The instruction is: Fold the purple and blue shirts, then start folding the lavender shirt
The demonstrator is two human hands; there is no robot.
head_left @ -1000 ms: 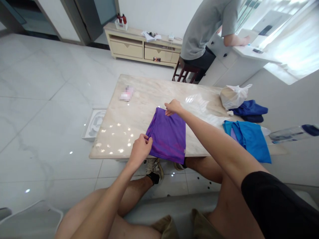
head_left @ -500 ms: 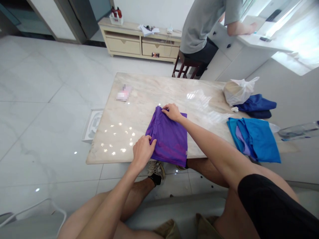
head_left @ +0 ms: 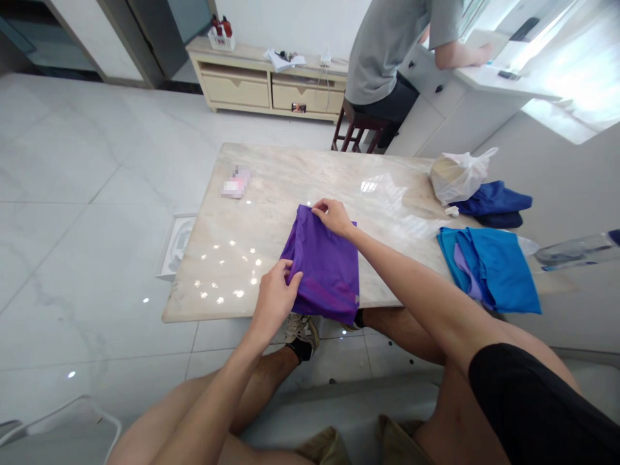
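A purple piece of folded cloth, perhaps a garment, lies at the near edge of the marble-topped table, its lower end hanging a little over the edge. My left hand grips the cloth's left side, thumb on top and fingers partly hidden by the fabric. At the far edge, my right hand pinches the cloth near its upper left corner. Soft creases run along the left side between my two hands. A small pale tag shows at the lower right of the cloth.
Folded blue cloth lies at the table's right, with dark blue cloth and a white plastic bag behind it. A clear bottle is at far right. Beyond the table, a person in grey sits on a stool.
My fingers stay on the purple cloth; its upper left edge looks smoother and slightly more folded over. The whole view has shifted slightly.
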